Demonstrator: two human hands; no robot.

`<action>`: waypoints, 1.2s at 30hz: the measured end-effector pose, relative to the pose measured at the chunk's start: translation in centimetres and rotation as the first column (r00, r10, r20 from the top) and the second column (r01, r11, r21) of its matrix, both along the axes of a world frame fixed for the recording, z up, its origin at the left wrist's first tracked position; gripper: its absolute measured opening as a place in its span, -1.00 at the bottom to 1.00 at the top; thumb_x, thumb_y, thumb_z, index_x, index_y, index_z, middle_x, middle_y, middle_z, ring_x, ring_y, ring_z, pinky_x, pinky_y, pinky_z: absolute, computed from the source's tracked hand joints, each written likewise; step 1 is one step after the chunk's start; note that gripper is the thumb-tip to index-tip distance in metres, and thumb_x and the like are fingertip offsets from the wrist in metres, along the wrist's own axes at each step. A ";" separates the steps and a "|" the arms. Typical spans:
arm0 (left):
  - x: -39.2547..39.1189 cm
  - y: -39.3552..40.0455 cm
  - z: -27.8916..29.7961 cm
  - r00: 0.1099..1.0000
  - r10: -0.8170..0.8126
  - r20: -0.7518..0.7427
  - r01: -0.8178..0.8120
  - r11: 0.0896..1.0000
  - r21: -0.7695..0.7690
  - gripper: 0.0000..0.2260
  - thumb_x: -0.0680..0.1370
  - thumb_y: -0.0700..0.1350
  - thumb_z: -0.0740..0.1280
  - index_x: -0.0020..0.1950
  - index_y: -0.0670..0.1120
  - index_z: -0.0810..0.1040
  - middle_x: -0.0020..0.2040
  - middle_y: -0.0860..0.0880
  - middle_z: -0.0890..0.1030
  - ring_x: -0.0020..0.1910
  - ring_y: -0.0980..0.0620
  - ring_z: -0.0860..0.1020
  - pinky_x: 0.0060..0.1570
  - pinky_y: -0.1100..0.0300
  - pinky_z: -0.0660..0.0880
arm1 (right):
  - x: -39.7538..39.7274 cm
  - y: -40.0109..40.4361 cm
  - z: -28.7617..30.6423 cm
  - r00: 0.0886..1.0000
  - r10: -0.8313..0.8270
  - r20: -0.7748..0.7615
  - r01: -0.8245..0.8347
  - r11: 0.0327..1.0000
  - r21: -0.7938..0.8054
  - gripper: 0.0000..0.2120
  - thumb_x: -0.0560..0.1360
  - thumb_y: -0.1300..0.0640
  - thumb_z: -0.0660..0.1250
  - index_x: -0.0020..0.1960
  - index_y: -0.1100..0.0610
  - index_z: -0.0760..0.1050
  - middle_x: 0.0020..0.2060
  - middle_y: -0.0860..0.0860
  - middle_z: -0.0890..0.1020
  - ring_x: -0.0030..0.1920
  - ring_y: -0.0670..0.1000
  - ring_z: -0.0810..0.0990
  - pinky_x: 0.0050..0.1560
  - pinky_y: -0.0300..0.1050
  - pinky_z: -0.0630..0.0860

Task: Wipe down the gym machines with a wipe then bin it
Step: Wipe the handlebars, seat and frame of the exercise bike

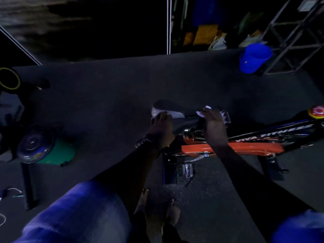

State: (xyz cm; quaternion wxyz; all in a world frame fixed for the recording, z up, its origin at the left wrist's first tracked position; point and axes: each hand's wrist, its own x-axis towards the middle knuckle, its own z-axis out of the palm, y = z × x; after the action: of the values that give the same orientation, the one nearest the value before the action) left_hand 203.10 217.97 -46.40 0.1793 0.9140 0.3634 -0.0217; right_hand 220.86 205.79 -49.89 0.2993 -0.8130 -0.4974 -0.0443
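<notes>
The left hand [160, 126] rests on the bike saddle [173, 116] (dark, dimly lit); beside it, the right hand [214, 124] grips a wipe [203, 111].

bike [231, 148] before my feet | my hands [162, 127] on its saddle [177, 118] | bucket [254, 57] behind, right | second machine [33, 144] far left
</notes>
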 end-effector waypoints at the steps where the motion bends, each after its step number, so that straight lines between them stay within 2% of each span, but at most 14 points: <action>1: 0.0 -0.1 0.0 1.000 0.000 0.004 0.000 1.000 0.015 -0.41 0.40 -0.09 0.40 0.40 -0.15 0.35 0.46 -0.16 0.32 0.42 -0.19 0.28 0.36 -0.03 0.24 | 0.3 0.3 0.3 1.000 -0.009 -0.005 0.009 1.000 -0.022 -0.50 0.28 0.48 0.31 0.21 0.28 0.55 0.17 0.18 0.59 0.25 0.19 0.51 0.33 -0.13 0.29; 4: 0.1 -0.1 -0.5 1.000 0.018 0.002 -0.018 0.999 0.046 -0.45 0.42 0.00 0.42 0.36 -0.13 0.39 0.42 -0.15 0.36 0.38 -0.20 0.34 0.31 -0.03 0.28 | -0.6 3.0 0.9 0.999 -0.045 0.008 0.046 0.983 -0.180 -0.57 0.36 0.38 0.33 0.22 0.21 0.54 0.21 0.16 0.59 0.22 0.17 0.56 0.26 -0.10 0.33; 6: 0.3 -0.1 -0.1 0.999 0.026 0.028 -0.026 1.000 0.010 -0.50 0.46 0.06 0.40 0.32 -0.14 0.43 0.36 -0.17 0.41 0.32 -0.22 0.39 0.27 -0.04 0.32 | -3.5 4.8 1.1 0.996 0.091 -0.023 -0.094 0.955 -0.280 -0.55 0.45 0.35 0.25 0.33 0.17 0.46 0.34 0.13 0.50 0.32 0.13 0.49 0.32 -0.01 0.39; 8: 0.4 -0.1 0.8 0.998 0.028 0.064 -0.025 0.999 -0.034 -0.50 0.50 0.10 0.34 0.34 -0.16 0.45 0.31 -0.21 0.45 0.28 -0.25 0.42 0.26 -0.07 0.38 | -5.7 5.4 1.4 0.968 0.235 -0.083 -0.250 0.921 -0.300 -0.56 0.51 0.35 0.20 0.37 0.18 0.43 0.37 0.12 0.47 0.35 0.12 0.47 0.29 0.04 0.45; 11: 0.8 0.1 1.9 0.998 0.026 0.050 -0.024 0.998 -0.056 -0.58 0.55 -0.03 0.31 0.35 -0.23 0.44 0.31 -0.24 0.46 0.28 -0.29 0.41 0.25 -0.09 0.38 | -3.4 4.4 2.7 0.943 0.330 -0.050 -0.323 0.864 -0.387 -0.64 0.47 0.28 0.29 0.25 0.09 0.48 0.18 0.09 0.59 0.10 0.18 0.62 0.01 0.06 0.58; 14: 1.6 0.0 2.4 1.000 0.016 0.003 -0.016 0.999 -0.043 -0.57 0.51 -0.03 0.22 0.33 -0.18 0.45 0.32 -0.19 0.46 0.29 -0.27 0.42 0.24 -0.11 0.40 | 0.6 3.1 3.4 0.983 0.154 0.099 -0.103 0.912 -0.396 -0.75 0.51 0.20 0.27 0.18 0.09 0.51 0.14 0.09 0.59 0.11 0.19 0.58 0.00 0.05 0.55; 16: 2.7 -0.4 2.7 1.000 0.016 0.013 -0.016 1.000 -0.019 -0.60 0.52 -0.04 0.26 0.33 -0.13 0.45 0.33 -0.14 0.47 0.32 -0.22 0.43 0.25 -0.08 0.40 | 0.2 2.6 3.8 0.974 0.154 0.167 -0.071 0.905 -0.420 -0.76 0.51 0.22 0.26 0.16 0.11 0.53 0.14 0.11 0.59 0.15 0.17 0.54 0.06 0.03 0.51; 18: 4.0 -1.1 3.6 0.999 0.033 0.025 -0.031 0.997 -0.073 -0.65 0.58 -0.09 0.26 0.35 -0.14 0.45 0.35 -0.15 0.48 0.34 -0.19 0.43 0.28 -0.03 0.34 | -1.1 2.6 4.4 0.981 0.179 0.070 -0.124 0.868 -0.482 -0.72 0.47 0.28 0.30 0.16 0.10 0.55 0.09 0.12 0.63 0.11 0.18 0.60 0.02 0.00 0.52; 20: 5.6 -1.6 4.7 0.999 0.009 0.034 -0.004 0.992 -0.125 -0.69 0.62 -0.13 0.23 0.33 -0.22 0.46 0.30 -0.24 0.51 0.31 -0.23 0.47 0.21 0.02 0.39 | -0.7 2.7 6.1 0.994 0.096 -0.060 -0.113 0.858 -0.502 -0.73 0.47 0.27 0.31 0.15 0.11 0.56 0.05 0.17 0.65 0.08 0.21 0.62 0.01 0.01 0.54; 23: 8.5 -2.1 7.3 0.992 -0.011 0.122 0.017 0.998 -0.053 -0.72 0.59 -0.15 0.25 0.29 -0.19 0.47 0.19 -0.25 0.59 0.19 -0.25 0.55 0.03 0.03 0.46 | 2.6 1.8 9.9 0.984 -0.079 -0.157 0.022 0.942 -0.336 -0.83 0.50 0.20 0.30 0.06 0.12 0.60 -0.04 0.20 0.67 0.00 0.24 0.63 -0.09 -0.01 0.52; 27: 13.3 -3.0 11.6 0.932 -0.060 0.356 0.096 0.992 -0.085 -0.71 0.59 -0.19 0.25 0.31 -0.17 0.45 0.25 -0.23 0.54 0.22 -0.25 0.51 0.18 -0.05 0.45 | 7.3 -0.6 16.0 0.977 -0.150 -0.154 0.145 0.988 -0.045 -0.83 0.46 0.25 0.33 0.04 0.17 0.59 -0.04 0.17 0.63 -0.05 0.21 0.61 -0.11 -0.09 0.47; 30: 17.5 -4.5 16.0 0.848 -0.191 0.495 0.231 0.973 -0.020 -0.73 0.60 -0.18 0.24 0.29 -0.20 0.47 0.25 -0.23 0.53 0.22 -0.23 0.50 0.18 -0.03 0.42 | 10.2 -3.4 20.8 0.972 -0.222 -0.070 0.226 0.973 0.051 -0.77 0.44 0.23 0.37 0.09 0.23 0.57 -0.02 0.21 0.60 -0.02 0.23 0.59 -0.05 -0.06 0.48; 33: 21.5 -7.1 20.7 0.734 -0.315 0.601 0.352 0.934 0.059 -0.76 0.60 -0.17 0.24 0.24 -0.21 0.50 0.18 -0.25 0.56 0.17 -0.24 0.51 0.12 -0.03 0.40 | 12.3 -7.1 25.6 0.945 -0.325 0.025 0.321 0.941 0.103 -0.84 0.51 0.14 0.33 -0.12 0.25 0.56 -0.18 0.20 0.61 -0.12 0.22 0.58 -0.21 -0.07 0.37; 36: 24.5 -10.9 25.3 0.593 -0.414 0.691 0.464 0.877 0.127 -0.74 0.57 -0.15 0.25 0.21 -0.22 0.51 0.15 -0.26 0.57 0.15 -0.26 0.53 0.13 -0.04 0.43 | 13.2 -12.2 30.2 0.869 -0.487 0.086 0.475 0.871 0.126 -0.78 0.46 0.06 0.41 -0.02 0.20 0.57 -0.10 0.16 0.62 -0.08 0.18 0.58 -0.19 -0.09 0.38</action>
State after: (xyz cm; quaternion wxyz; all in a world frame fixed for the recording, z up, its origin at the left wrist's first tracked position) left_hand 227.58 207.10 -21.13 0.3224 0.9067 0.0307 0.2701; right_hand 234.09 193.59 -19.68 0.2902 -0.8912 -0.2928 -0.1891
